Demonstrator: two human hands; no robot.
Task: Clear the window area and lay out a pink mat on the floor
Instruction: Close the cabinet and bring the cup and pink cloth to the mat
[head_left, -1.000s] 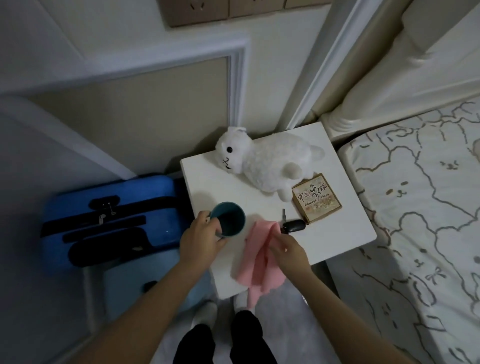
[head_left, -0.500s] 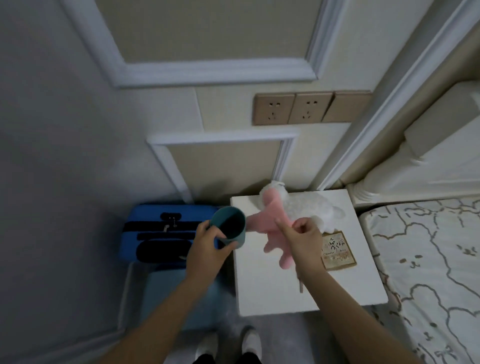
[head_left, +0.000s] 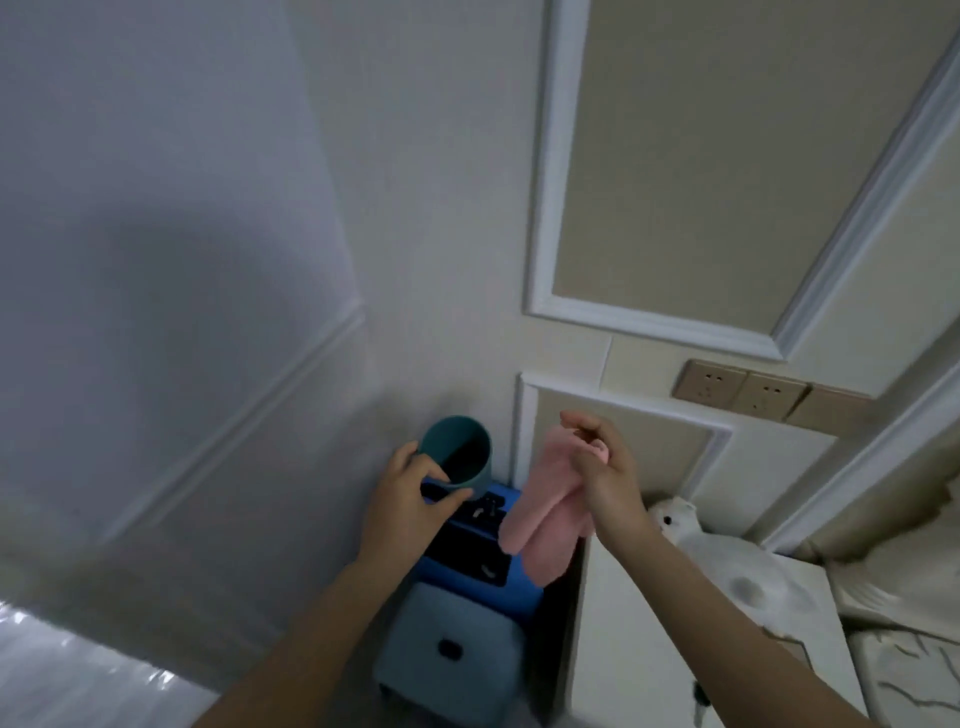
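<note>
Panelled wall (head_left: 675, 182) ahead: your left hand (head_left: 402, 501) grips one cup (head_left: 457, 452); your right hand (head_left: 605, 467) pinches one pink cloth (head_left: 545, 514).

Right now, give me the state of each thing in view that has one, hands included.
Left hand: grips the teal cup.
Teal cup: held in the air, tilted, mouth toward the camera.
Right hand: pinches the pink cloth.
Pink cloth: hangs limp from the hand.
Blue suitcase: closed, against the wall.
White plush toy: lies on the white bedside table.
</note>
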